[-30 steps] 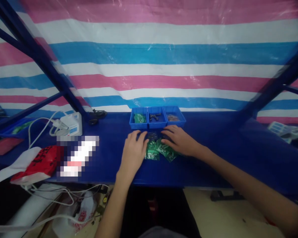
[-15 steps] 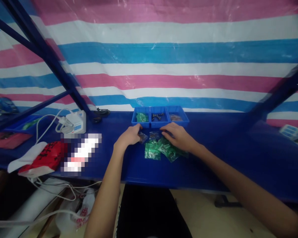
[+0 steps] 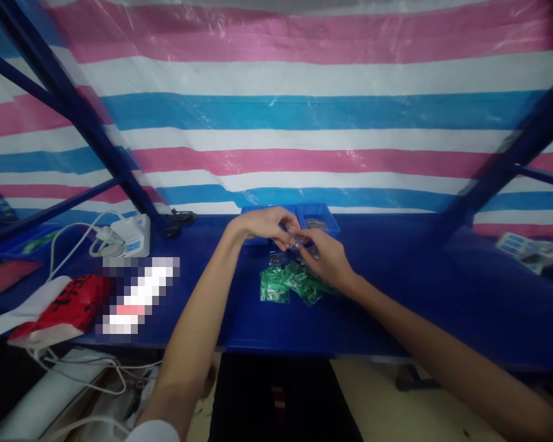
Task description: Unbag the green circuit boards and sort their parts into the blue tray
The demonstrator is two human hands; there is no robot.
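Clear plastic packet | pinched between left hand and right hand | both hands narrowly curled

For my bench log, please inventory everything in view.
Table: one, blue, centre
Green packets: several, green, mid-table
Small packet: one, clear, behind these
Held packet: one, clear, above table
Trays: count partly hidden, blue, rear
Side tray: one, blue, far left
Flat packet: one, pink, far left
Power strip: one, white, left
Cables: several, white, left
Dark bundle: one, black, left rear
Crumpled item: one, red-white, left
Pixelated patch: one, whitish, left
Unclear object: one, whitish, far right
Striped sheet: one, pink-white-blue, background
Frame bars: several, blue, sides
Roll: one, white, below table
Legs: two, black-clad, below table
Left hand: one, bare, at held packet
Right hand: one, bare, at held packet
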